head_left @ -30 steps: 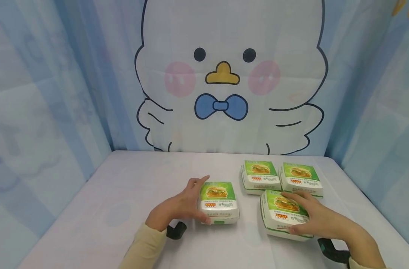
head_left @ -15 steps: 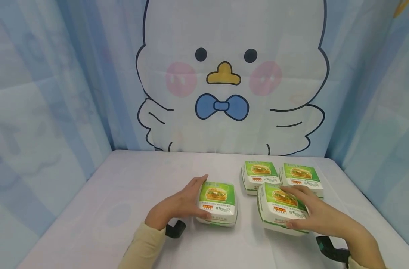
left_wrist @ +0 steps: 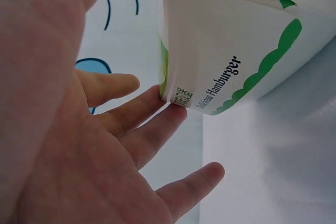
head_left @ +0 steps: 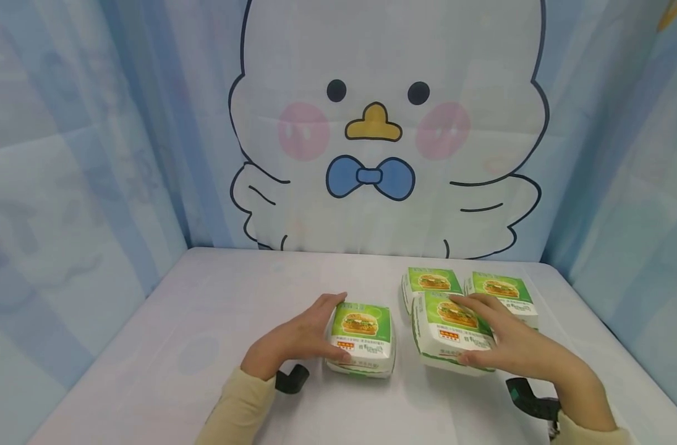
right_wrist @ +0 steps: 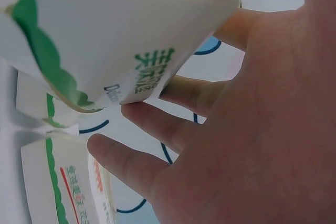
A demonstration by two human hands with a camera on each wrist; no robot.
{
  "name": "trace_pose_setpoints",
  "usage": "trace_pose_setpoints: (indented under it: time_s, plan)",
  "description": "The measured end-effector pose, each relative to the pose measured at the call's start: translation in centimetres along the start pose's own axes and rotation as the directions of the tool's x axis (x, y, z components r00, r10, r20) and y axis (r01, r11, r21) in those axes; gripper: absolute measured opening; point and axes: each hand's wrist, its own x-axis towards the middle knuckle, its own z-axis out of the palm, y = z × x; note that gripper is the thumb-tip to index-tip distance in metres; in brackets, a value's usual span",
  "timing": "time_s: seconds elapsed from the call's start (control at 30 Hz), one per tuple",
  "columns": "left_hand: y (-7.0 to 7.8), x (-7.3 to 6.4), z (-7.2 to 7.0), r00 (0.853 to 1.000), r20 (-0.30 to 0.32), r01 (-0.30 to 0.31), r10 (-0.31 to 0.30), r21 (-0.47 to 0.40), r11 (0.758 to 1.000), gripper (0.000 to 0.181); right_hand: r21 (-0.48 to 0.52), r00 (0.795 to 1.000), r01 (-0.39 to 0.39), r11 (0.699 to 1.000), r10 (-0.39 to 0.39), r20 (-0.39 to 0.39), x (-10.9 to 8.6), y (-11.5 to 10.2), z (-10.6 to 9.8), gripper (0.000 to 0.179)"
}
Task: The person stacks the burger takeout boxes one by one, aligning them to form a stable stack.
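Note:
My left hand (head_left: pixel 299 340) holds a green-and-white hamburger box (head_left: pixel 361 339) from its left side, thumb at the near edge and fingers at the far side. In the left wrist view, fingertips touch an edge of that hamburger box (left_wrist: pixel 215 45). My right hand (head_left: pixel 519 343) grips a second hamburger box (head_left: pixel 449 327) from its right side. This box is tilted and raised above the table, with a shadow below it. Close up in the right wrist view, fingers touch the printed side of the raised hamburger box (right_wrist: pixel 121 35).
Two more hamburger boxes stand behind the raised one: a back-middle box (head_left: pixel 434 279), partly covered by it, and a back-right box (head_left: pixel 502 289). They rest on a white table (head_left: pixel 216 321). A curtain (head_left: pixel 383 216) with a cartoon bird hangs behind, with blue curtains at both sides.
My right hand has lifted its hamburger box and moved it left and toward the back. The left hamburger box has shifted and turned slightly in my left hand.

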Motion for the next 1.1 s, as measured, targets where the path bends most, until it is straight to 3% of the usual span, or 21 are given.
trace_pose_setpoints:
  time_s: [0.33,0.63,1.1]
  plan:
    - [0.2,0.0,0.1,1.0,0.016,0.005,-0.005,0.012,1.0,0.111,0.024,0.999,0.022,0.999,-0.021,-0.035,0.4,-1.5,0.5,0.093]
    - [0.2,-0.3,-0.2,1.0,-0.006,-0.011,0.011,0.006,1.0,0.112,0.018,0.996,0.041,0.999,-0.039,-0.079,1.1,-2.1,1.2,0.093]
    - [0.4,-0.2,-0.1,1.0,-0.005,-0.018,0.018,0.019,1.0,0.111,0.035,0.984,0.118,0.992,-0.112,-0.141,2.4,-3.8,3.0,0.089]
